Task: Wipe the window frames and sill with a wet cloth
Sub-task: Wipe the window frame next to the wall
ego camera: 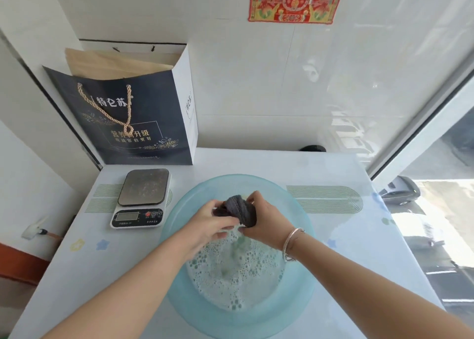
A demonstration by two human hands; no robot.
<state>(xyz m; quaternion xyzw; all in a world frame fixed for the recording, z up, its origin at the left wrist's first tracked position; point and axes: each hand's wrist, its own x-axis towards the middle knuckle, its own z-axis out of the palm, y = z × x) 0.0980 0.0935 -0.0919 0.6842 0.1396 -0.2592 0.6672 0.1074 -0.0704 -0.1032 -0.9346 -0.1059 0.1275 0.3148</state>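
While the dark grey ribbed cloth [237, 210] is bunched and twisted above the pale blue translucent plastic basin [302, 295], both hands close on it: the left hand [209, 222] grips one end with curled fingers, and the right hand [266, 223], a silver bangle [291, 243] at its wrist, wraps the other. Foamy water [236, 272] lies directly beneath, so the step in hand appears to be wringing, a preparation for wiping; no frame or sill has been reached. The next move probably calls for lifting the cloth clear of the basin rim and carrying it rightward to the white window frame [420, 131], without dripping across the white patterned tabletop [346, 249]. Open room lies to the right of the basin, up to the table's right edge beside the glass. Leftward, a white digital kitchen scale with a steel platform [142, 197] stands just beside the basin, and a navy paper gift bag with rope handles [128, 123] stands behind it against the wall.
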